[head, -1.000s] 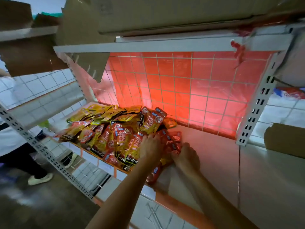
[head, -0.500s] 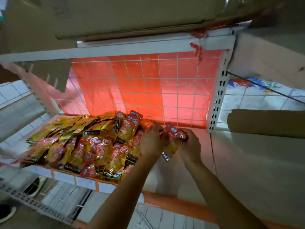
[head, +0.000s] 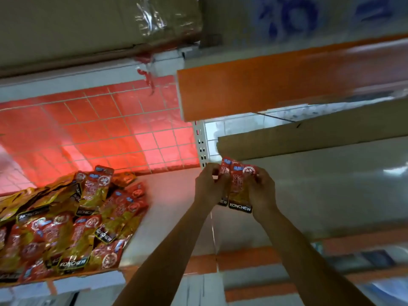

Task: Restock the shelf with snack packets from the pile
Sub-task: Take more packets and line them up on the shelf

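Observation:
A pile of red and gold snack packets [head: 66, 224] marked KONCHEW lies on the left part of the white shelf [head: 167, 208]. Both of my hands hold a small bunch of these packets [head: 239, 186] upright above the shelf, to the right of the pile. My left hand [head: 208, 186] grips the bunch's left edge. My right hand [head: 261, 191] grips its right edge. The fingers cover most of the packets' sides.
A red-lit wire grid back panel [head: 99, 138] stands behind the pile. A perforated white upright [head: 202, 144] divides the bays. An orange-edged shelf [head: 265, 85] and a cardboard sheet [head: 309, 138] hang over the right bay. Cardboard boxes [head: 88, 25] sit above.
Both hands lifted a bunch of packets from the pile's right edge and carried it rightward, past the upright. The view swung to the right with them.

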### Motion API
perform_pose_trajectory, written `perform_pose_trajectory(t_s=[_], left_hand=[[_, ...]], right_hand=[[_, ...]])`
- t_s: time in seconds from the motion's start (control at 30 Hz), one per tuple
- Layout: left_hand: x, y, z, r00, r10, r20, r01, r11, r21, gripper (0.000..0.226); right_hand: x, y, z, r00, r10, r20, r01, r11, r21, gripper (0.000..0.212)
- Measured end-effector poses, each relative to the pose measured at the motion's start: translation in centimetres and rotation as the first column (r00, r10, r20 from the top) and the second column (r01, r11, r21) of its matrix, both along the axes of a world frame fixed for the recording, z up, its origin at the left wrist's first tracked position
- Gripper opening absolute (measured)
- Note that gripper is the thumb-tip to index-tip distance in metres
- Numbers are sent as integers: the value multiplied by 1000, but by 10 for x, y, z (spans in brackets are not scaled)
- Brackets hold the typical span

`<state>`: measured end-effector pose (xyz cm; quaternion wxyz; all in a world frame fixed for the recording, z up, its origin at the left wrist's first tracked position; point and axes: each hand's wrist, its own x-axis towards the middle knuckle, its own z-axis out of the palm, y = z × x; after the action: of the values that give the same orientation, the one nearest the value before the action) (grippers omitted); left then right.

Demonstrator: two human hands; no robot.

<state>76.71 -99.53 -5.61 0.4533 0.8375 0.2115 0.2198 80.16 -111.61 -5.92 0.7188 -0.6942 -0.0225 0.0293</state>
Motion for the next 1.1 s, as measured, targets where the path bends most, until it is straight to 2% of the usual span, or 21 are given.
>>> perform_pose_trajectory(t_s=[0.2, 0.33, 0.53, 0.87, 1.1], left_hand=[[49, -115, 6, 993, -119, -16, 117, 987, -111, 22], [80, -194, 8, 990, -136, -24, 127, 963, -238, 31], [113, -298, 10, 969, -248, 11, 226, 866, -445, 38], [191, -399, 14, 939, -342, 15, 318, 854, -411, 27], [265, -460, 16, 898, -440, 23, 407, 809, -424, 32]], right_hand=[[39, -108, 7, 993, -116, -32, 114, 991, -65, 34], [62, -185, 10, 983, -183, -19, 180, 978, -103, 26], [93, -289, 10, 960, -280, -7, 275, 950, -149, 23], [151, -383, 14, 943, -330, -49, 326, 942, -79, 37], [212, -443, 17, 897, -437, -69, 437, 899, -12, 37]])
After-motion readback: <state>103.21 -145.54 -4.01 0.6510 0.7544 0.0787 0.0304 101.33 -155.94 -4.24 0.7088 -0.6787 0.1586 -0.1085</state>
